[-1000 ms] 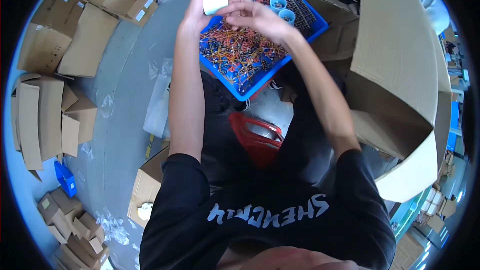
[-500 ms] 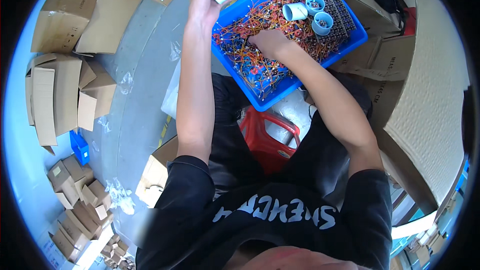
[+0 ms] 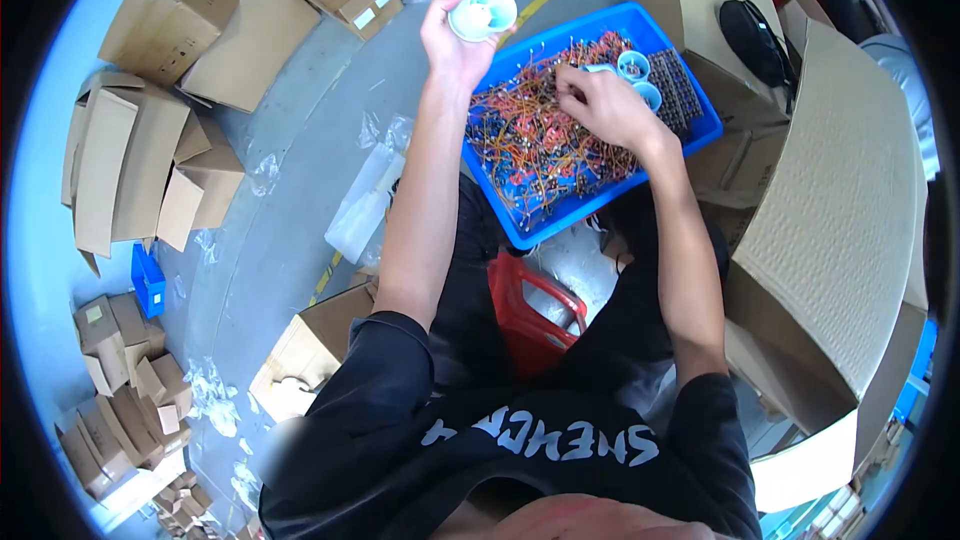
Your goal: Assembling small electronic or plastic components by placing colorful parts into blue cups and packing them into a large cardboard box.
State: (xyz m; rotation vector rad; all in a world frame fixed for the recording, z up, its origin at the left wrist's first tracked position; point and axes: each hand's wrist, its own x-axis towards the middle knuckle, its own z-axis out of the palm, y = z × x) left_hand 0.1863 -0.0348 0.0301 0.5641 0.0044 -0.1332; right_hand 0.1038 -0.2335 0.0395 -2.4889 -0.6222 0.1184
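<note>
From my feed, my left hand (image 3: 452,40) is raised at about 12 o'clock in the view, fingers curled closed around a small white cup (image 3: 482,12). The cup is tipped so its open mouth faces up toward my camera and a little to the right; its long axis runs roughly along my line of sight, so I mostly see the round rim and the inside. It sits above the grey floor (image 3: 300,140), just beside the upper left corner of the blue bin (image 3: 560,225), not over the bin's contents.

My right hand (image 3: 605,105) lies at about 1 o'clock, palm down in the blue bin, fingers bent narrow and pinching into the heap of red and orange wire pieces (image 3: 530,140). I cannot tell what it has between its fingertips. Just beyond its knuckles stand two more small light blue cups (image 3: 633,65), mouths up.

A red stool (image 3: 535,315) shows between my knees at centre. Flattened cardboard boxes (image 3: 130,160) lie at 9 o'clock, and a big open carton (image 3: 850,230) at 3 o'clock.
</note>
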